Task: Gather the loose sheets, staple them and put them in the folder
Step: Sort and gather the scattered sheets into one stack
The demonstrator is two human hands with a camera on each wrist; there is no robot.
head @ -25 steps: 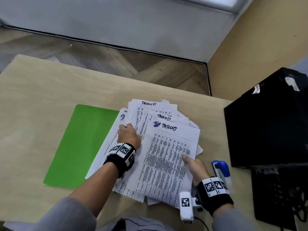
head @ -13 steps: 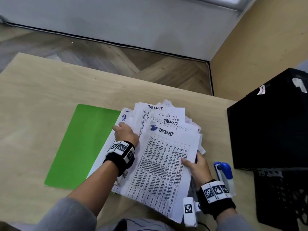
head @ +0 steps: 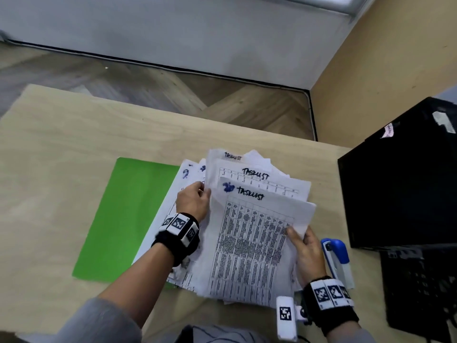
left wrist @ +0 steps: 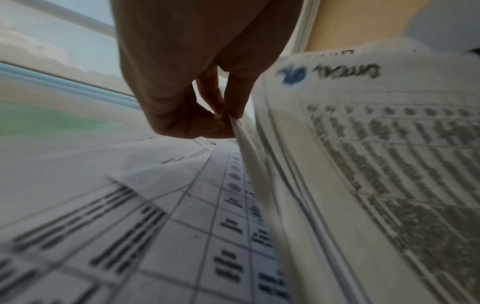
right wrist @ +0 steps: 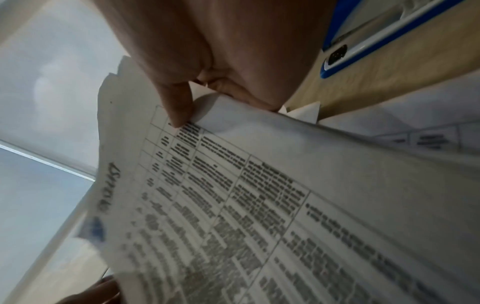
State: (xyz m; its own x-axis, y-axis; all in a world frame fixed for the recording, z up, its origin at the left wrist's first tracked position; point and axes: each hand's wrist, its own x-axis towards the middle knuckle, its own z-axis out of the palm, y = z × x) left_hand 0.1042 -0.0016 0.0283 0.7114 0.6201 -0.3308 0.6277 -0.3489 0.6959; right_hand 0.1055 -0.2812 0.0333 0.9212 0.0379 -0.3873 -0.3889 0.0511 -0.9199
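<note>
A loose stack of printed sheets [head: 252, 233] headed TASKLIST lies fanned on the wooden desk, partly over the right edge of a green folder [head: 126, 216]. My left hand [head: 195, 199] pinches the left edge of the upper sheets [left wrist: 259, 164] between thumb and fingers and lifts them off the lower ones. My right hand [head: 303, 246] grips the right edge of the same sheets [right wrist: 259, 185], thumb on top, fingers beneath. A blue and white stapler [head: 337, 258] lies on the desk just right of my right hand, and its blue edge [right wrist: 369, 37] shows in the right wrist view.
A black computer case [head: 400, 189] stands at the desk's right edge, close behind the stapler. A black mesh object [head: 420, 290] sits below it. The desk's far edge [head: 173, 112] drops to a wooden floor. Bare desk [head: 49, 194] lies left of the folder.
Both hands have drawn the upper sheets together and raised them; my left hand went from lying on the pile to pinching the sheets' left edge, and my right hand moved up the right edge.
</note>
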